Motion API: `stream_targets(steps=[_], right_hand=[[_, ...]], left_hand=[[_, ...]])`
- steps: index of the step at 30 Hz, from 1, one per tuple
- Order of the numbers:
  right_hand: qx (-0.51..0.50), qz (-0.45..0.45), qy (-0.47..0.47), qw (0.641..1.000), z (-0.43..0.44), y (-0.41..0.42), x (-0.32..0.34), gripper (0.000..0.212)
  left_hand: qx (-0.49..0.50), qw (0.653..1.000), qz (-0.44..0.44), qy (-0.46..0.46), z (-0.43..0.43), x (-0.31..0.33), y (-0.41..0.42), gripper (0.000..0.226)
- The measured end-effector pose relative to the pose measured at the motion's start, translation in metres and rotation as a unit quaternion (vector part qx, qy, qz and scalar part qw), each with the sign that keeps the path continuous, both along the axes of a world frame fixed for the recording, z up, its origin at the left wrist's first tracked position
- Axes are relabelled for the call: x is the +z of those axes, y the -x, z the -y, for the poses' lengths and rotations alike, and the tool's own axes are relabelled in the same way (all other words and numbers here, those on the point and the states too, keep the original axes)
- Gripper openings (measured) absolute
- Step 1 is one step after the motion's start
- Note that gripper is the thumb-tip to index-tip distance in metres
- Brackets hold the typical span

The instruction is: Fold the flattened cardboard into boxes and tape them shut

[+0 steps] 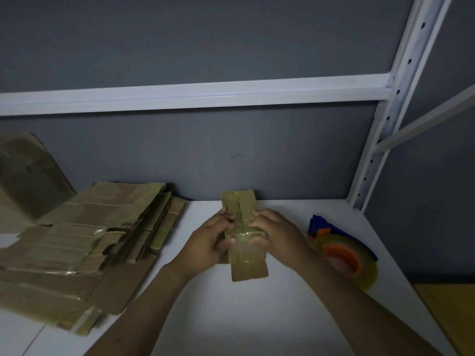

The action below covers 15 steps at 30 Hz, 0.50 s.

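Cardboard box (244, 227), small and already taped, sits between your hands above the white shelf (257, 317). Your left hand (208, 242) and right hand (277, 235) each curl fingers round its sides, thumbs pressed on the glossy tape. Flattened cardboard stack (84, 247) lies to the left, tape dispenser (344, 255) just right.

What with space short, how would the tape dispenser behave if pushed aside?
The tape dispenser would probably slide, not roll: its blue handle lies against the white shelf. Likely light: plastic and tape. It sits near the shelf's right edge, so might drop off.
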State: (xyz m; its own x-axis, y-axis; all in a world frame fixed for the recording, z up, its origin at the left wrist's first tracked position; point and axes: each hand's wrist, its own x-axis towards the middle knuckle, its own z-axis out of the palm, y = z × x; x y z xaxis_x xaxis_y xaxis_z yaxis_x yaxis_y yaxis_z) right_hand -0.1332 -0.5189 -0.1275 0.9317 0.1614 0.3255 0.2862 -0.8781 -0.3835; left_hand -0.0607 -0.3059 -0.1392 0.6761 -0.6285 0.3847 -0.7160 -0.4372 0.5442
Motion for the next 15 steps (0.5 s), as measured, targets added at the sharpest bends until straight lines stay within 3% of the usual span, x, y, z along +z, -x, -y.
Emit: stream_targets(steps=[5, 8, 13, 15], right_hand=[[0.059, -0.086, -0.043, 0.994, 0.02, 0.004, 0.011, 0.038], [0.056, -0.098, -0.028, 0.993, 0.026, 0.013, 0.018, 0.042], [-0.076, -0.105, 0.081, 0.988, -0.009, 0.036, 0.033, 0.077], [-0.106, -0.046, 0.104, 0.988, -0.021, 0.034, 0.031, 0.072]], left_hand=[[-0.039, 0.996, 0.055, -0.058, -0.013, 0.021, -0.006, 0.079], [0.006, 0.993, 0.079, -0.086, -0.005, 0.036, -0.011, 0.09], [0.027, 0.993, -0.082, -0.079, 0.003, 0.027, -0.013, 0.133], [0.052, 0.993, -0.088, -0.051, 0.004, 0.022, -0.008, 0.128]])
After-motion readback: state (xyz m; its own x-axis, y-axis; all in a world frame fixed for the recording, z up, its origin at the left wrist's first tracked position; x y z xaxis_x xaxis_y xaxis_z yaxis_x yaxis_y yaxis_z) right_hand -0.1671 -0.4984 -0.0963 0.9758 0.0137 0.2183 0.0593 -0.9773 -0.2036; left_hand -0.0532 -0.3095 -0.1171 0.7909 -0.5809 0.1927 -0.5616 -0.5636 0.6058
